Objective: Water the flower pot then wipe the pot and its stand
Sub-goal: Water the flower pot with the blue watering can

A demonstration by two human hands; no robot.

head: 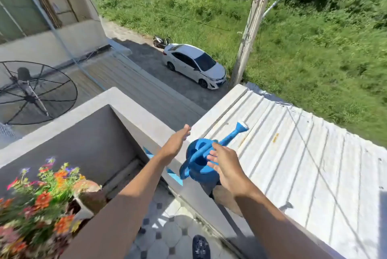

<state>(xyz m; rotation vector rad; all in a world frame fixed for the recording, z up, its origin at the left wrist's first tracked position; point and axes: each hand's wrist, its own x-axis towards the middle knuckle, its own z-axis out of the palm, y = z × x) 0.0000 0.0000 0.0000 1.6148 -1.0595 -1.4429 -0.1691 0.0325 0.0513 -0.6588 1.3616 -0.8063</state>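
Across the right half of the frame, a white corrugated roof (303,154), sunlit, well below the balcony's grey parapet wall (134,112). Lower left, the flower pot (83,206), thick with orange and red blooms, only its rim corner and part of its body clear of the foliage; stand not visible. Centre of the frame, the blue watering can (199,162), resting on the parapet top, long axis up and to the right: spout and white rose toward the upper right over the roof, loop handle toward the lower left.

Right hand (226,166) nearer, just beside the can's right flank, overlapping it from this view, fingers spread and loosely curled, closed on nothing; actual contact hard to judge. Left hand (176,143) up and to the left of the can, flat and open, apart from it, fingers straight.

Probably the reach for the can, watering not yet begun. Handle on the side facing the body, so likely a short closing from the right, then a swing left and down toward the pot.
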